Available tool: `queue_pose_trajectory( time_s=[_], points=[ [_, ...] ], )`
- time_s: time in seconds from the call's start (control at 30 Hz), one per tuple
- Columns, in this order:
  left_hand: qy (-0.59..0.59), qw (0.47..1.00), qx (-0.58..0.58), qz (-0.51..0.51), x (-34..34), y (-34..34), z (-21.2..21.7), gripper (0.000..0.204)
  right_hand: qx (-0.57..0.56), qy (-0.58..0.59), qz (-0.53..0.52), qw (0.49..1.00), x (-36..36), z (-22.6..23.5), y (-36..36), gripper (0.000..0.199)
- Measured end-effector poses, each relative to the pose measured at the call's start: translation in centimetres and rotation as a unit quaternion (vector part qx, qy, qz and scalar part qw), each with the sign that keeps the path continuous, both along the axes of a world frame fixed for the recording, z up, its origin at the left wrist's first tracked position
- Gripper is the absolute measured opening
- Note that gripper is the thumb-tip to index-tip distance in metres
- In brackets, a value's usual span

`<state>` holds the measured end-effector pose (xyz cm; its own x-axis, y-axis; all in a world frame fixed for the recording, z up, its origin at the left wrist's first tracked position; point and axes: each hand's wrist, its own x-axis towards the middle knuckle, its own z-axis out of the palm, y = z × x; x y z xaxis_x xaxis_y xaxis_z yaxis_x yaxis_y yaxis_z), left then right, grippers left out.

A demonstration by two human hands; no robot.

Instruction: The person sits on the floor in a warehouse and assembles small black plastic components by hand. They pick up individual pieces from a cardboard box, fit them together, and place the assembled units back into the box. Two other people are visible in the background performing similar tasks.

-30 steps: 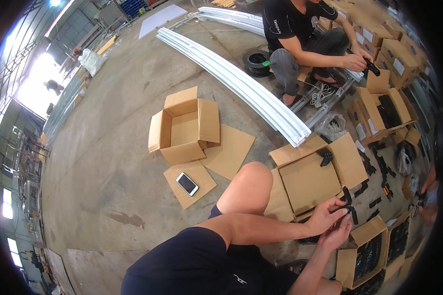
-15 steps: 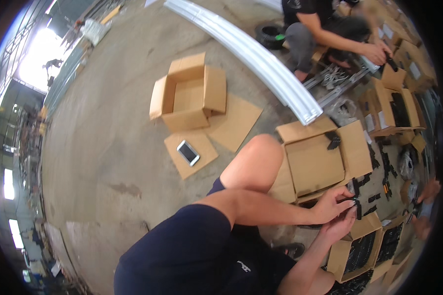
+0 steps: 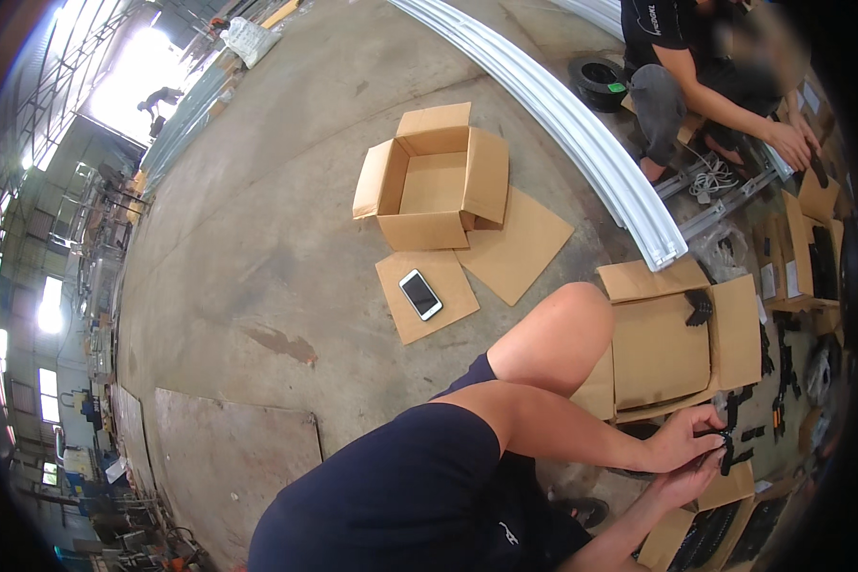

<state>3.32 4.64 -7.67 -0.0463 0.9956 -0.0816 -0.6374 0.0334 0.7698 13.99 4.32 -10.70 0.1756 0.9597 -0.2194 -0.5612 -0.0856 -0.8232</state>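
My left hand (image 3: 682, 440) and my right hand (image 3: 688, 480) meet at the right of the view. Both are closed on a small black part (image 3: 729, 448), which my fingers partly hide; its exact kind is too small to tell. Just beyond them stands an open cardboard box (image 3: 660, 367) with a few black pieces (image 3: 698, 307) in its far right corner. Below my hands, open boxes are filled with rows of black parts (image 3: 707, 536). More black pieces (image 3: 785, 372) lie on the floor to the right.
An open cardboard box (image 3: 424, 232) stands ahead beside flat cardboard sheets (image 3: 520, 246). A white phone (image 3: 420, 295) lies on one sheet. Long silvery metal profiles (image 3: 562, 114) cross the floor. A co-worker (image 3: 677, 81) crouches at the far right, near a black coil (image 3: 598, 84).
My view has swung left, so the whole scene sits farther right in the picture. Both hands stay together on the black part. The other person's hands at the right edge are no longer visible.
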Motion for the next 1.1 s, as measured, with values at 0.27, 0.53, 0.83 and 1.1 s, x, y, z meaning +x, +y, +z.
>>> queue_pose_trajectory(
  time_s=[0.27, 0.53, 0.83, 1.1],
  points=[
    [-0.034, 0.999, 0.011, 0.010, 2.6, 1.3, -2.7, 0.016, 0.063, 0.040, 0.058, 0.995, 1.0, -0.7, 0.4, 0.039],
    [-0.066, 0.995, -0.070, -0.025, -0.2, 0.7, 1.6, 0.018, 0.025, -0.007, -0.146, 0.989, -3.3, 4.8, 0.2, 0.008],
    [-0.054, 0.997, -0.026, -0.049, -1.1, 0.8, 1.4, 0.017, 0.078, -0.006, -0.115, 0.990, -1.8, 3.9, -0.8, 0.014],
    [-0.050, 0.997, -0.045, -0.036, -1.6, 1.2, 1.7, 0.019, 0.077, -0.053, -0.086, 0.992, -0.9, 4.0, -0.5, 0.018]
  ],
)
